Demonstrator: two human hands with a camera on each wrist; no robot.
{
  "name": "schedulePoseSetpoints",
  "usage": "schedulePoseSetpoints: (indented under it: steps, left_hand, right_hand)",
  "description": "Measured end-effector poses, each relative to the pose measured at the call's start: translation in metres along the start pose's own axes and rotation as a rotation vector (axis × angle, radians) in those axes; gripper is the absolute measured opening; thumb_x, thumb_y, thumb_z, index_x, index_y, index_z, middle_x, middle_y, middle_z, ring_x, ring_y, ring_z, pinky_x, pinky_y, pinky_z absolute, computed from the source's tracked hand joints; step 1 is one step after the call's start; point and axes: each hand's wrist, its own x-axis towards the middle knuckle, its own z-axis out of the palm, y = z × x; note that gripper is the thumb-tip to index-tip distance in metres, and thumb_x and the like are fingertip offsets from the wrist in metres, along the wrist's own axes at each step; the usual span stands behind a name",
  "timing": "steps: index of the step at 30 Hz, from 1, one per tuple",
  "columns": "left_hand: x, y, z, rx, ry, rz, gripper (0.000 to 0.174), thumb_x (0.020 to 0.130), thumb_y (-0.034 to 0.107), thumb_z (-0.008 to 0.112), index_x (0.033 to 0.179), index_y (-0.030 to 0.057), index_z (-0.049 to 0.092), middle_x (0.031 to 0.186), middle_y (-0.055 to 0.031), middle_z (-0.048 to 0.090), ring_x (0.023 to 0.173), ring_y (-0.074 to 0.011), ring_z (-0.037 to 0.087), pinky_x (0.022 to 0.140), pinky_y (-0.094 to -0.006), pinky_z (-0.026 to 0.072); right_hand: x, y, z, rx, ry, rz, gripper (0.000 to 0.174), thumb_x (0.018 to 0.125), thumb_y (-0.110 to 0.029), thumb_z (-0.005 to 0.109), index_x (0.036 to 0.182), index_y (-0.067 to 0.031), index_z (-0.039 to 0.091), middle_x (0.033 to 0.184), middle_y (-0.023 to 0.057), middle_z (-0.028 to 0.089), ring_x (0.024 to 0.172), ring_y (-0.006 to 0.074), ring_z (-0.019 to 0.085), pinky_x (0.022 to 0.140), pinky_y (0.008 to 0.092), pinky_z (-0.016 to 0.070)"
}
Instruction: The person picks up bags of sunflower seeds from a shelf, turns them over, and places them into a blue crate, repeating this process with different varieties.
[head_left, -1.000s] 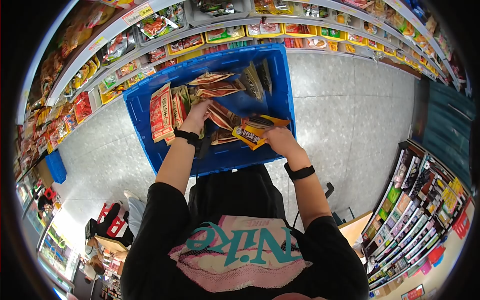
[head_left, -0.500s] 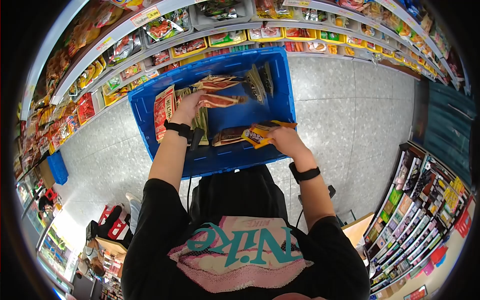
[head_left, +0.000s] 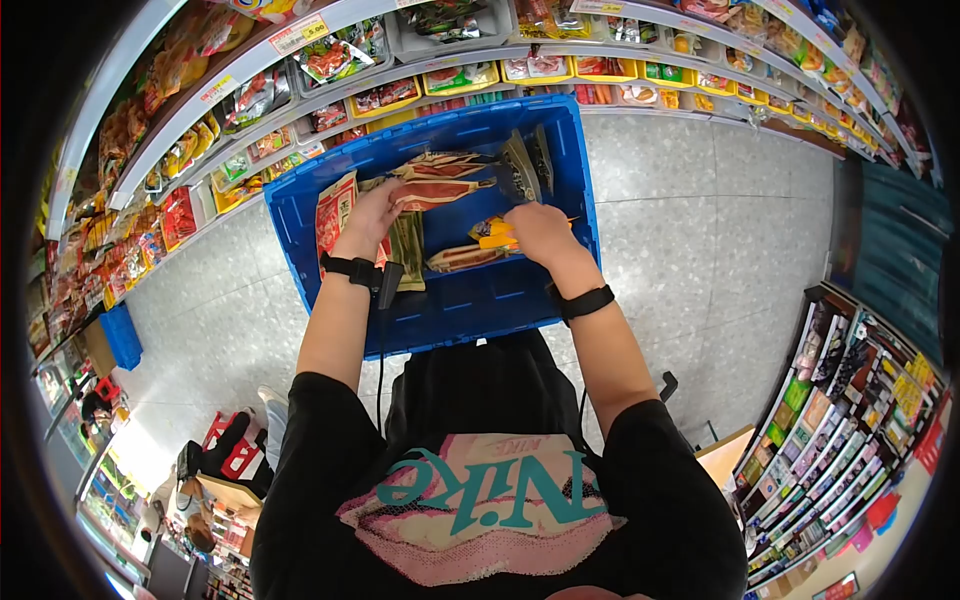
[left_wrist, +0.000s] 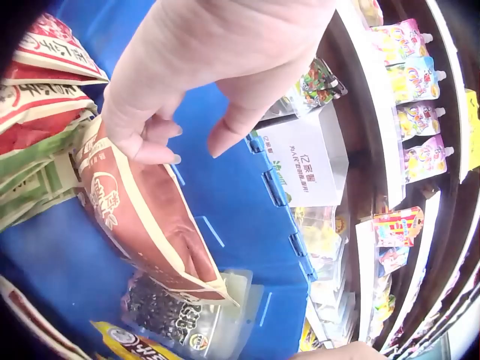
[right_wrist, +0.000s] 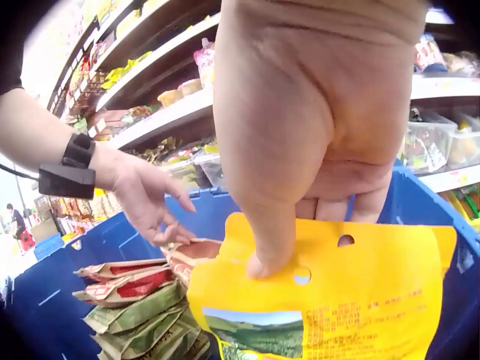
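Observation:
A blue crate (head_left: 470, 322) holds upright snack bags. The right hand (head_left: 542, 235) pinches a yellow packet (right_wrist: 375, 285) by its top edge, thumb on the printed side in the right wrist view. Over the crate's left half, the left hand (head_left: 372, 215) is at the end of a brown bag (left_wrist: 142, 214); in the left wrist view its fingertips touch the bag and the thumb stands apart. Red-and-cream bags (left_wrist: 41, 112) and green bags (right_wrist: 150, 322) stand beside it. A clear-fronted packet with dark contents (left_wrist: 165, 307) leans at the crate's far right.
Stocked snack shelves (head_left: 340, 95) curve along the crate's far side. Pale tiled floor (head_left: 660, 240) lies to the right, with another product rack (head_left: 820, 430) at the lower right. A small blue container (head_left: 121, 337) and a person with a red item (head_left: 238, 445) are at the left.
The right hand has moved left and farther over the crate with the yellow packet. The left hand first moved up and left, shifting a brown bag toward the others, and has since stayed nearly in place.

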Motion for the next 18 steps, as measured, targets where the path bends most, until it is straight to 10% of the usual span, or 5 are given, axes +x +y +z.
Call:
schedulePoseSetpoints:
  steps: [18]
  left_hand:
    - [-0.021,-0.057,0.006,0.124,-0.029,-0.09,0.018,0.086,0.014,0.068,0.103,0.0104,0.064,0.091,0.0031,0.06,0.077,-0.0088,0.051,0.078,-0.0259,0.0457]
  right_hand:
    - [-0.017,0.017,0.038,0.002,-0.177,0.042,0.01,0.078,-0.009,0.063,0.087,-0.0071,0.069,0.091,0.0148,0.068,0.09,0.0332,0.066,0.076,0.0427,0.0529]
